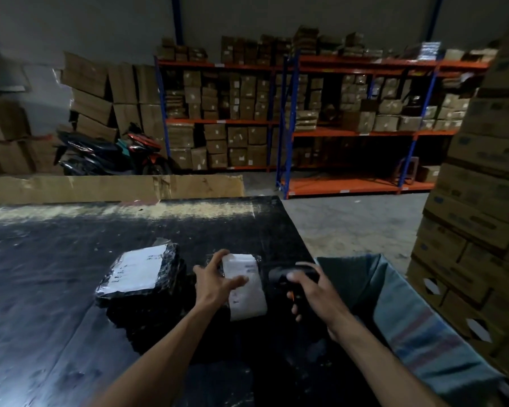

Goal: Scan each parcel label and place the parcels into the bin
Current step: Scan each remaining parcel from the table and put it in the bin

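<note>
On the dark, glossy black table, the left hand has its fingers spread and laid on a small black-wrapped parcel with a white label, thumb resting across the label's middle. Just to the right, the right hand is wrapped tight around the grip of a black handheld barcode scanner, whose head sits near the parcel's right edge. A larger black-wrapped parcel with a white label lies just left of the left hand. A grey-blue woven sack bin stands open beside the table's right edge.
</note>
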`<state>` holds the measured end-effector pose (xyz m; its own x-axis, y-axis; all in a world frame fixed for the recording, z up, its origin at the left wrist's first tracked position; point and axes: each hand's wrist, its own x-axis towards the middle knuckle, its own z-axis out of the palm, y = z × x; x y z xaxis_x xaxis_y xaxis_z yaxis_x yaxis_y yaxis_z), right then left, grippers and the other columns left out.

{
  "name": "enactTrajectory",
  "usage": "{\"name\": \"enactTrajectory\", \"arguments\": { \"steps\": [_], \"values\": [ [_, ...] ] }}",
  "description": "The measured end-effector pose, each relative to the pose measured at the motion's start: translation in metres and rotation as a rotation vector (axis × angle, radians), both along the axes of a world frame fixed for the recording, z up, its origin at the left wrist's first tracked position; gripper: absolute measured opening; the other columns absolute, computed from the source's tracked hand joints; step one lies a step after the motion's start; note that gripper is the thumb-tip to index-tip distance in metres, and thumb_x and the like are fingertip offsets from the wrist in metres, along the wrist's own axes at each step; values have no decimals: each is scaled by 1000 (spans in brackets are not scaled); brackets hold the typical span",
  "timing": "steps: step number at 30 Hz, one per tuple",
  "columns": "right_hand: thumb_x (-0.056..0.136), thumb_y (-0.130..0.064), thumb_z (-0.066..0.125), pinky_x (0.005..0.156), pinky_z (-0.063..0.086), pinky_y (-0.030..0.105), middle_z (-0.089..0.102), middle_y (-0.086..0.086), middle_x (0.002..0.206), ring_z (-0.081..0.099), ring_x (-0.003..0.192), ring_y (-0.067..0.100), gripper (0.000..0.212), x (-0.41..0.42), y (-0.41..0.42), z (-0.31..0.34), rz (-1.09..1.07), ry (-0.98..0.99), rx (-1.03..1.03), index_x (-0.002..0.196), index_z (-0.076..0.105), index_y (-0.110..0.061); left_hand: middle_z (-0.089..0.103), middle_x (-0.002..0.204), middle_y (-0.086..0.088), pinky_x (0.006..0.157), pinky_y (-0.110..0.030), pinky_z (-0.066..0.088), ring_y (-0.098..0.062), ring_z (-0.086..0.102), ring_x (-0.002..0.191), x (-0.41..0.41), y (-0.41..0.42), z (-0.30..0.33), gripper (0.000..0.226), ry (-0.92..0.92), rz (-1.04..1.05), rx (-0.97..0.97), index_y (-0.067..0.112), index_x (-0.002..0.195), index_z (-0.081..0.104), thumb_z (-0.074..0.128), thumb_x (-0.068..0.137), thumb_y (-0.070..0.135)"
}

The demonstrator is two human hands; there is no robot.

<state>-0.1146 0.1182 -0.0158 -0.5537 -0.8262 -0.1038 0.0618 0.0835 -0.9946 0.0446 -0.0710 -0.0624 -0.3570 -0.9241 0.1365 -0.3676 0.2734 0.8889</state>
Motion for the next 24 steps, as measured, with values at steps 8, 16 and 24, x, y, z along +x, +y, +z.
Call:
{"name": "enactTrajectory", "arguments": {
  "steps": [8, 16, 24],
  "values": [
    [74, -65, 72, 41, 54, 31, 77, -2, 71, 67, 45, 21, 38, -2, -21, 25, -178, 325, -41, 105, 55, -51, 32, 115, -5, 64, -3, 41, -16, 54, 87, -10, 21, 15, 65, 104, -48, -94, 44, 125, 55, 90, 71, 33],
    [74, -63, 70, 39, 53, 30, 74, 0, 66, 66, 42, 19, 40, -7, -23, 30, -194, 369, -21, 106, 52, -46, 36, 118, -8, 71, -10, 41, -14, 51, 85, -18, 30, 21, 70, 93, -42, -134, 40, 131, 55, 90, 70, 35],
    [74, -63, 70, 39, 54, 29, 76, 1, 70, 68, 44, 19, 47, -9, -23, 27, -198, 393, -7, 113, 54, -42, 33, 118, -8, 83, -27, 55, -26, 55, 96, -21, 30, 20, 66, 129, -68, -126, 42, 126, 56, 90, 71, 31]
  ]
}}
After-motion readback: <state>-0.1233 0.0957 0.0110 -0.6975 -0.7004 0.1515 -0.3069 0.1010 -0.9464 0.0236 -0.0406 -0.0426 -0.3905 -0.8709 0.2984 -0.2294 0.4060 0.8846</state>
